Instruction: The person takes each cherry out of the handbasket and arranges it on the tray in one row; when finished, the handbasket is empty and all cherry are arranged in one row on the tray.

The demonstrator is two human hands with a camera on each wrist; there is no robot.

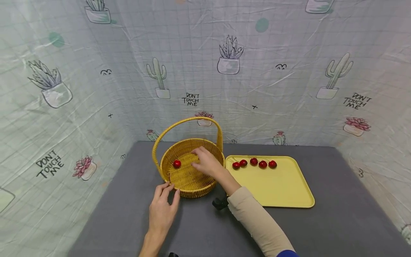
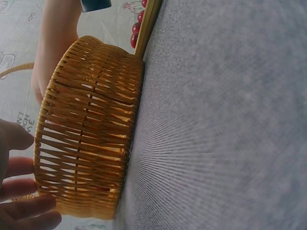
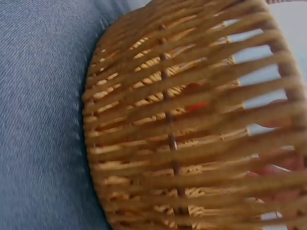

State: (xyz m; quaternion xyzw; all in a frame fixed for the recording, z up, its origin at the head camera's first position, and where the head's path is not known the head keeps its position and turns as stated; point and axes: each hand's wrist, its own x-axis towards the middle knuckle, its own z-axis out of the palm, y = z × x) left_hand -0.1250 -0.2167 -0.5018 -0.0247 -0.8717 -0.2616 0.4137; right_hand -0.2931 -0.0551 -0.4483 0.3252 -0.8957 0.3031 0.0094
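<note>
A yellow woven basket (image 1: pixel 194 193) with a tall arched handle stands on the grey table. Inside it, toward the left, lies one red cherry (image 1: pixel 177 164). My left hand (image 1: pixel 163 207) touches the basket's near-left rim with extended fingers; the left wrist view shows those fingertips (image 2: pixel 41 206) against the woven side. Over the basket's interior reaches my right hand (image 1: pixel 208 163), thumb and fingers apart, and no cherry shows between them. Through the weave in the right wrist view, a red patch (image 3: pixel 195 98) and part of the hand appear, partly hidden.
Right of the basket, close against it, lies a yellow tray (image 1: pixel 282 185). Several stemmed cherries (image 1: pixel 253 161) sit in a row along its far side. A black object (image 1: pixel 220 203) shows beside the right wrist. Behind the table hangs a cactus-print cloth (image 1: pixel 205 82).
</note>
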